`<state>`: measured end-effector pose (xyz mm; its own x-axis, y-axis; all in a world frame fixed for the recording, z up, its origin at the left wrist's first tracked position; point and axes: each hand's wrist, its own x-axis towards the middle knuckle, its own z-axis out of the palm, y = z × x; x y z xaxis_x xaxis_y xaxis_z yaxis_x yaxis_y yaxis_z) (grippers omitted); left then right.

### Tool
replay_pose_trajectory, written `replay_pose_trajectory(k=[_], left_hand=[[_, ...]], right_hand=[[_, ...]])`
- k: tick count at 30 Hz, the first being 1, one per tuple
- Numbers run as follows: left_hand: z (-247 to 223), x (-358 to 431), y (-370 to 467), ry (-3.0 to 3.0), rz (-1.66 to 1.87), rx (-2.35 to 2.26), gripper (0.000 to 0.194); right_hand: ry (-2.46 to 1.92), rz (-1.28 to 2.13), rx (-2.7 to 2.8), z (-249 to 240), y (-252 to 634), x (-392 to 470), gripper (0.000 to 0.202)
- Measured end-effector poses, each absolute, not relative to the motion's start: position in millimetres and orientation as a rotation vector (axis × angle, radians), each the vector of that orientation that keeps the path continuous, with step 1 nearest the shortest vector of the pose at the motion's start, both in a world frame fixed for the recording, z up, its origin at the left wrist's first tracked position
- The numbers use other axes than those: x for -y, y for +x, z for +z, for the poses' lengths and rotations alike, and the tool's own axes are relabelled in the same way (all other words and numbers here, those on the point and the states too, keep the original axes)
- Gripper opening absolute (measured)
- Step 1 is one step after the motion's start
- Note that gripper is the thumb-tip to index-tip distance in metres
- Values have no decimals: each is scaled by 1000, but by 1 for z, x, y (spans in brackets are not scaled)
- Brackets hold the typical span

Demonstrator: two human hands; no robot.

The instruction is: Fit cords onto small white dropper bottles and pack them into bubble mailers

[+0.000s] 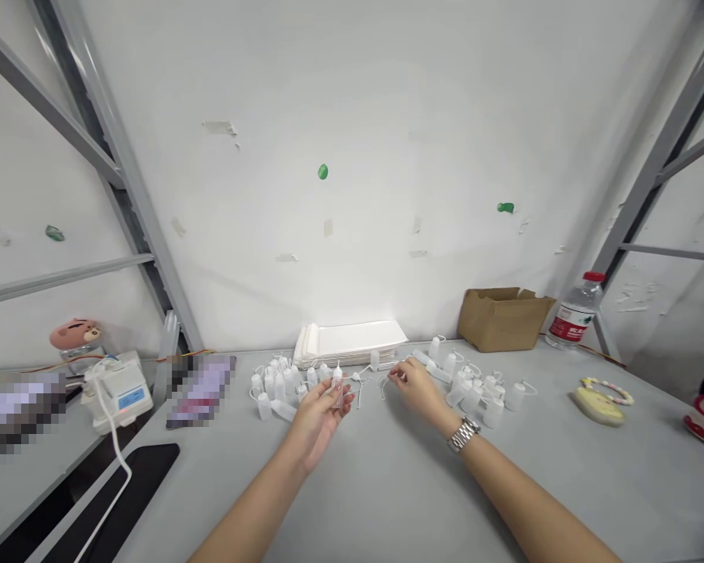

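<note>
Two hands at work just below the middle of the frame: left hand (pixel 320 416) holding one small squeeze bottle (pixel 337 378), roughly upright with the nozzle (pixel 338 365) up; right hand (pixel 418 389) drawn narrow, just beside a thin white strap (pixel 382 385) over the desk (pixel 399 485), but cannot tell whether gripping it or merely near. Best to hold lightly, sparing the probably soft walls and keeping the nozzle in plain view. Take the strap singly, by one end, to avoid a tangle. Keep wrists raised, clear of the bottle cluster (pixel 279 386) left of centre and the tethered-cap bottles (pixel 472 397) right of centre, both probably easy to topple.
</note>
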<state>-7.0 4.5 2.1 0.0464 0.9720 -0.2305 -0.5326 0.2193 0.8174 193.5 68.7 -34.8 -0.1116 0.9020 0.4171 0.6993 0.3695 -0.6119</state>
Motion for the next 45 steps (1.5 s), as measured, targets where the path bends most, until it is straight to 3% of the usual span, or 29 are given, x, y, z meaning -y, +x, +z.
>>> replay_pose_trajectory(k=[10, 17, 21, 39, 45], left_hand=[[6, -6, -9, 546, 1141, -823, 18], [-7, -6, -7, 797, 1277, -996, 21], [-12, -2, -2, 954, 1233, -1033, 32], [-15, -1, 3, 1052, 1179, -1059, 34], [-11, 3, 2, 1428, 1377, -1175, 24]], right_hand=[[-1164, 394, 2124, -45, 180, -58, 27], [-961, 1183, 1635, -20, 149, -30, 25], [-873, 1323, 1320, -13, 141, -22, 22], [-966, 991, 1296, -12, 146, -18, 20], [-962, 858, 1433, -7, 148, -15, 22]])
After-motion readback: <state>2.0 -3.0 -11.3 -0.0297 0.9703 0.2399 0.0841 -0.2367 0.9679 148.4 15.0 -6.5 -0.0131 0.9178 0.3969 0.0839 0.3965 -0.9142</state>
